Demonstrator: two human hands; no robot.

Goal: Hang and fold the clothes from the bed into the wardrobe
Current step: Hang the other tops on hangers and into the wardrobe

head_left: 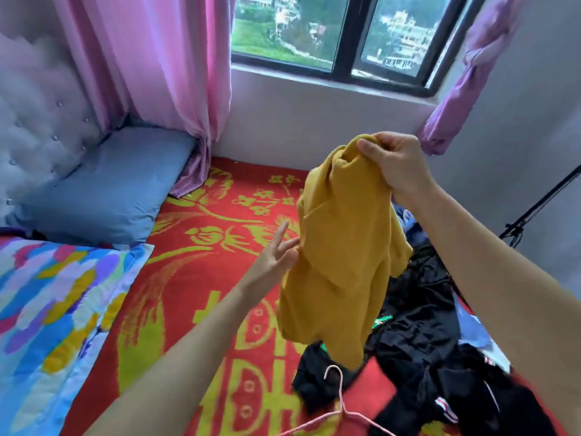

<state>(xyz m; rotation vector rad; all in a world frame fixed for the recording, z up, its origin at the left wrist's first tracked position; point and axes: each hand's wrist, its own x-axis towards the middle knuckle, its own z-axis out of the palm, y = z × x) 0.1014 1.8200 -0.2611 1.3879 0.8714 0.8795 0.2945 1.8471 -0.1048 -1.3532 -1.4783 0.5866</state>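
A mustard-yellow garment (pixel 339 262) hangs in the air above the bed. My right hand (pixel 393 162) grips its top edge, fingers curled round the bunched cloth. My left hand (pixel 276 256) is stretched out with straight fingers and touches the garment's left side about halfway down. Below the garment lies a pile of black and dark clothes (pixel 421 335) on the red and yellow bedspread (pixel 195 278). A pink wire hanger (pixel 338 404) lies on the bedspread at the bottom of the view, beside a black piece of clothing.
A blue pillow (pixel 103 190) and a multicoloured pillow (pixel 56 309) lie at the left by the tufted headboard (pixel 34 121). Pink curtains (pixel 157 73) hang beside the window (pixel 339 36). A black stand (pixel 540 209) leans at the right wall.
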